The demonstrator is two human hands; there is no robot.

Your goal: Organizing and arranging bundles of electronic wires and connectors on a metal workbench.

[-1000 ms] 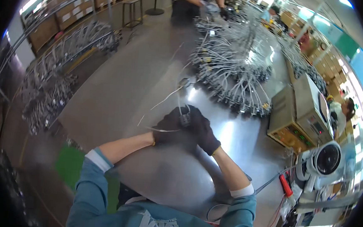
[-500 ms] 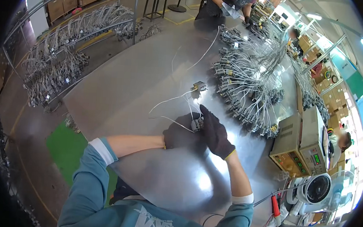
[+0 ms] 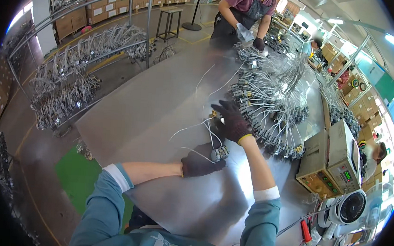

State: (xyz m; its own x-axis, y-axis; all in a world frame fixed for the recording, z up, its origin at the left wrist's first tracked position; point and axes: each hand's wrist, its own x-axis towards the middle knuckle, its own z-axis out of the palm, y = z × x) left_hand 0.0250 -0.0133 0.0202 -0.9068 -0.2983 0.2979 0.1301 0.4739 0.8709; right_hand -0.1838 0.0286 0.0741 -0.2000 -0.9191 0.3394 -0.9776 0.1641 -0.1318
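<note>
Both my hands wear dark gloves over the metal table. My left hand (image 3: pixel 201 163) has its fingers closed around the lower side of a small grey electrical part (image 3: pixel 220 153) with white wires. Farther off, my right hand (image 3: pixel 233 121) closes its thumb and curved fingers about a second small part with a yellowish face (image 3: pixel 214 114), mostly hidden by the glove. White wires (image 3: pixel 211 132) run between the two parts, and loose ends stretch left across the metal.
Rows of wired grey parts (image 3: pixel 270 105) fan out at the right. Beyond them stand metal test instruments (image 3: pixel 315 150) and a small fan (image 3: pixel 352 207). A rack hung with wire bundles (image 3: pixel 68 90) is at the left. Another person (image 3: pixel 246 15) works across the table.
My right hand has left the near part and reached forward to the far one, which has shifted slightly. My left hand stays at the near part. The view has tilted up a little.
</note>
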